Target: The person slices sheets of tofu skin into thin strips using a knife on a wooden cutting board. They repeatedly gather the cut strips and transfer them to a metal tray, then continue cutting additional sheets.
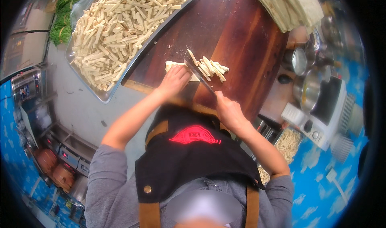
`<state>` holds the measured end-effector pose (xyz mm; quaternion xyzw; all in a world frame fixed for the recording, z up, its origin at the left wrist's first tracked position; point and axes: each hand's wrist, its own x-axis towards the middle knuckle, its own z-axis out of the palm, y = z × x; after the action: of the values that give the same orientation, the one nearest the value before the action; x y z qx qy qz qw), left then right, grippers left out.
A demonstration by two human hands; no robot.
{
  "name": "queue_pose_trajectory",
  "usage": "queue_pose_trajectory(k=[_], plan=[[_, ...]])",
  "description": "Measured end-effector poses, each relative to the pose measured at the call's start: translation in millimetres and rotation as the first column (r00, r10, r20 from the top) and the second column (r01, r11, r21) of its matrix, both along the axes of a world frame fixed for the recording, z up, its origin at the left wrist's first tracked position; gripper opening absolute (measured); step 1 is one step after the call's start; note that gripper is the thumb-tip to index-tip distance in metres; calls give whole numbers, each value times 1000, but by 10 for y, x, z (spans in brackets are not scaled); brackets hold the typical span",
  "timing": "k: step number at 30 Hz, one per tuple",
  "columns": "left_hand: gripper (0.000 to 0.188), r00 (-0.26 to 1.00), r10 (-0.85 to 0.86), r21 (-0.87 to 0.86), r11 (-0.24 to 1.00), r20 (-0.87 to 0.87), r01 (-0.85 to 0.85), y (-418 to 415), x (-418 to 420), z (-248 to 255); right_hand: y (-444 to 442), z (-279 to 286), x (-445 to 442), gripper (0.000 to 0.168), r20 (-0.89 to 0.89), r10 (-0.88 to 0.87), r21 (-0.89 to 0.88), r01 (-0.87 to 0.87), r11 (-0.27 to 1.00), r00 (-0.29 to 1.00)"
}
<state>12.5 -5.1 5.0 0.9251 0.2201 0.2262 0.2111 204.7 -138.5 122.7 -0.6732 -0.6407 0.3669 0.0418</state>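
My right hand grips the handle of a kitchen knife. Its narrow blade slants up and left over a dark wooden board. Curled fingers of my left hand hold down a pale flatbread piece, right against the blade's left side; much of the piece is hidden under the hand. To the right of the blade lies a small loose heap of cut flatbread strips. One strip leans along the blade near its tip.
A large metal tray heaped with strips overlaps the board's left side. Whole flatbreads are stacked at the far right corner. Beyond the right edge stand steel bowls and a white appliance. Bundled green vegetables lie far left.
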Motion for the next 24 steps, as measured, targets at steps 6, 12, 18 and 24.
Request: queue_pose_trajectory(k=[6, 12, 18, 24], plan=[[20, 995, -35, 1, 999, 97, 35, 37, 2, -63, 276, -37, -100, 35, -51, -41, -210, 30, 977, 998], [23, 991, -44, -41, 998, 125, 50, 22, -2, -93, 521, -570, -400, 26, 72, -70, 26, 68, 997, 995], [24, 995, -39, -57, 997, 89, 45, 45, -33, -48, 575, -705, -365, 36, -67, -135, 245, 147, 958, 989], [27, 996, -54, 9, 999, 66, 54, 59, -17, -17, -187, -403, 19, 34, -363, -401, -111, 388, 915, 841]])
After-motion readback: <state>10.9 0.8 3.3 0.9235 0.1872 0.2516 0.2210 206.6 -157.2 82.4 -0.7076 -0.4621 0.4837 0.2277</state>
